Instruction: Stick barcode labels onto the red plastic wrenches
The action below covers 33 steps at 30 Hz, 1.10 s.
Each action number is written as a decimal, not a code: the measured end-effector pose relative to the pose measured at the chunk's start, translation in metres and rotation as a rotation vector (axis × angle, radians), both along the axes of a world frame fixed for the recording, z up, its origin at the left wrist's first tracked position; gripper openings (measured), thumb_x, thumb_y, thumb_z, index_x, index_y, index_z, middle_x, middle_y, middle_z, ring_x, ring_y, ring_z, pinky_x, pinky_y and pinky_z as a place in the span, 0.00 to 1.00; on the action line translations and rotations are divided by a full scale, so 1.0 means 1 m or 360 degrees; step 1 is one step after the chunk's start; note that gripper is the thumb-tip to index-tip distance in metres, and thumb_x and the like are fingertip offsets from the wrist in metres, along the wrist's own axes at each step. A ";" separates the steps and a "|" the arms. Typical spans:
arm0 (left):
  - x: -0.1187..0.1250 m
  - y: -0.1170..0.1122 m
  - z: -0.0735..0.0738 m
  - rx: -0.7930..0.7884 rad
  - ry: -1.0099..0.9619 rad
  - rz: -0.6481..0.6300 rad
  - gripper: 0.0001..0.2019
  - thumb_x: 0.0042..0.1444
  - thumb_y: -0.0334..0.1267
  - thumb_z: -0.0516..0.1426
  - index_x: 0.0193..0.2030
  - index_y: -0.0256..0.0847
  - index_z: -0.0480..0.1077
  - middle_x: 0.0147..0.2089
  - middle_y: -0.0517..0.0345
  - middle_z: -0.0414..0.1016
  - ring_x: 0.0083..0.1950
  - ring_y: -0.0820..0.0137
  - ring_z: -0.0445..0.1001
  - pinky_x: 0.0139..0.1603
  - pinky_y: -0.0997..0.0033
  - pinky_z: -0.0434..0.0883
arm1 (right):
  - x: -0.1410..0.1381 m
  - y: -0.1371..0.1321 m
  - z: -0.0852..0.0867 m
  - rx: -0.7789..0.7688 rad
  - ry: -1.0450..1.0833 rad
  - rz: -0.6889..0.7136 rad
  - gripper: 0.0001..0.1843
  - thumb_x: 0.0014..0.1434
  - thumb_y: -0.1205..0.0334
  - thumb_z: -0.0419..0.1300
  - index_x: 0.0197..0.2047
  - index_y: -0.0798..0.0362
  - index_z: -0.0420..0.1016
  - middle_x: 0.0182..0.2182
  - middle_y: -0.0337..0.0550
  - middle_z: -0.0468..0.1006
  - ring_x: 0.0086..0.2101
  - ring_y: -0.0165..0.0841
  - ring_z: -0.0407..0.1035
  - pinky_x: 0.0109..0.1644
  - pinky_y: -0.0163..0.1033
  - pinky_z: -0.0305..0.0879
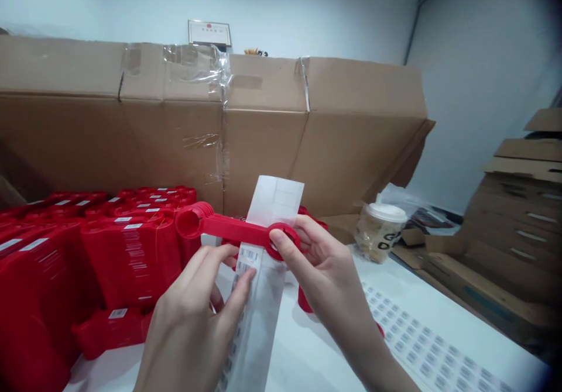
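My right hand [322, 257] is closed on a stack-like red plastic piece [235, 230], with its thumb on the round ring at the right end. The piece reaches left to a second, larger ring-shaped end and lies across a white strip of barcode labels [259, 298]. My left hand [193, 310] pinches the left edge of that strip just below the red piece, thumb over the printed barcodes. The strip's upper end sticks up bare above the red piece. Part of my right hand's fingers is hidden behind the ring.
Stacks of red plastic pieces [132, 257] with small white labels fill the left. A large cardboard box [263, 140] stands behind. To the right are a lidded cup [381, 231] in plastic, a sheet of barcode labels [421, 339] on the white table [474, 316], and stacked cartons [522, 222].
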State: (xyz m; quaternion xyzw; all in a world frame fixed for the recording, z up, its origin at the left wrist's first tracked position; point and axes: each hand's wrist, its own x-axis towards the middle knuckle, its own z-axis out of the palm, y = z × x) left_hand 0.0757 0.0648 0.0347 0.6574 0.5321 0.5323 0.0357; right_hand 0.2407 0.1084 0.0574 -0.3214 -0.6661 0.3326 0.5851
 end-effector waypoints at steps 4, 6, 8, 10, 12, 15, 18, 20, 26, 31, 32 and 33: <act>0.001 -0.001 -0.001 -0.0005 0.0056 0.0039 0.11 0.62 0.50 0.60 0.45 0.49 0.75 0.39 0.61 0.78 0.22 0.74 0.70 0.26 0.74 0.68 | -0.002 -0.004 -0.001 0.0060 -0.0062 -0.0042 0.12 0.66 0.50 0.63 0.39 0.49 0.75 0.34 0.37 0.78 0.34 0.31 0.73 0.35 0.35 0.68; 0.001 0.001 -0.003 0.0001 0.0064 0.0049 0.12 0.61 0.50 0.61 0.46 0.48 0.75 0.39 0.59 0.79 0.23 0.73 0.70 0.26 0.73 0.68 | -0.003 -0.004 -0.001 0.0066 -0.0097 -0.0070 0.13 0.67 0.48 0.62 0.38 0.49 0.74 0.31 0.36 0.76 0.31 0.30 0.70 0.33 0.35 0.66; 0.000 0.002 -0.005 -0.0008 0.0050 0.0048 0.12 0.60 0.50 0.61 0.45 0.48 0.75 0.39 0.58 0.79 0.22 0.72 0.70 0.26 0.73 0.68 | -0.003 -0.003 -0.003 0.0069 -0.0126 -0.0095 0.14 0.67 0.47 0.61 0.38 0.49 0.73 0.30 0.36 0.75 0.30 0.30 0.68 0.32 0.35 0.65; -0.001 0.003 -0.005 -0.0018 0.0032 0.0045 0.12 0.60 0.50 0.61 0.44 0.47 0.75 0.39 0.57 0.79 0.22 0.72 0.69 0.25 0.72 0.68 | -0.003 -0.002 -0.004 0.0068 -0.0143 -0.0096 0.14 0.67 0.46 0.61 0.39 0.49 0.73 0.32 0.37 0.76 0.31 0.31 0.69 0.33 0.36 0.66; -0.003 0.004 -0.006 -0.0023 0.0025 0.0045 0.12 0.59 0.50 0.61 0.43 0.47 0.75 0.39 0.58 0.79 0.21 0.73 0.68 0.25 0.73 0.67 | -0.003 -0.001 -0.005 0.0062 -0.0150 -0.0098 0.15 0.67 0.46 0.60 0.40 0.49 0.74 0.33 0.38 0.77 0.32 0.32 0.71 0.34 0.37 0.66; -0.002 0.005 -0.007 -0.0056 0.0021 0.0048 0.11 0.59 0.51 0.61 0.41 0.47 0.75 0.38 0.59 0.77 0.21 0.74 0.67 0.25 0.74 0.66 | -0.005 -0.001 -0.007 0.0087 -0.0151 -0.0103 0.14 0.67 0.46 0.60 0.41 0.49 0.74 0.34 0.38 0.77 0.33 0.33 0.72 0.35 0.37 0.68; 0.002 0.006 -0.008 -0.0158 -0.0050 0.0086 0.10 0.61 0.50 0.59 0.40 0.48 0.73 0.38 0.61 0.76 0.23 0.73 0.66 0.27 0.73 0.64 | -0.007 -0.002 -0.009 0.0124 -0.0157 -0.0096 0.12 0.67 0.48 0.60 0.41 0.48 0.73 0.33 0.36 0.76 0.33 0.31 0.72 0.36 0.36 0.69; 0.004 0.006 -0.009 -0.0220 -0.0089 0.0115 0.11 0.61 0.52 0.59 0.40 0.48 0.71 0.37 0.62 0.74 0.23 0.73 0.64 0.27 0.73 0.63 | -0.008 -0.003 -0.010 0.0133 -0.0157 -0.0095 0.12 0.68 0.48 0.60 0.41 0.48 0.73 0.32 0.35 0.76 0.32 0.30 0.72 0.36 0.36 0.69; 0.001 0.007 -0.010 -0.0215 -0.0076 0.0122 0.12 0.62 0.52 0.59 0.44 0.49 0.71 0.39 0.62 0.73 0.24 0.73 0.64 0.29 0.72 0.64 | -0.009 -0.002 -0.010 0.0147 -0.0156 -0.0082 0.12 0.68 0.48 0.60 0.41 0.47 0.72 0.35 0.37 0.78 0.35 0.32 0.73 0.34 0.36 0.68; 0.001 0.008 -0.013 -0.0170 0.0067 0.0117 0.12 0.62 0.54 0.59 0.41 0.49 0.73 0.37 0.62 0.75 0.25 0.73 0.67 0.28 0.72 0.66 | -0.008 0.000 -0.012 0.0123 -0.0159 -0.0097 0.11 0.68 0.49 0.60 0.41 0.48 0.72 0.35 0.36 0.78 0.35 0.32 0.73 0.34 0.36 0.69; 0.002 0.009 -0.014 -0.0162 0.0085 0.0118 0.12 0.62 0.53 0.58 0.41 0.49 0.74 0.36 0.62 0.75 0.24 0.73 0.67 0.28 0.73 0.66 | -0.008 0.000 -0.012 0.0126 -0.0157 -0.0097 0.11 0.68 0.50 0.60 0.41 0.48 0.72 0.34 0.36 0.77 0.34 0.31 0.73 0.34 0.36 0.69; 0.002 0.009 -0.015 -0.0153 0.0090 0.0117 0.12 0.62 0.53 0.58 0.42 0.50 0.74 0.36 0.62 0.76 0.25 0.73 0.68 0.27 0.73 0.66 | -0.008 0.001 -0.012 0.0134 -0.0151 -0.0096 0.11 0.67 0.50 0.61 0.40 0.48 0.72 0.34 0.36 0.77 0.34 0.31 0.72 0.33 0.35 0.68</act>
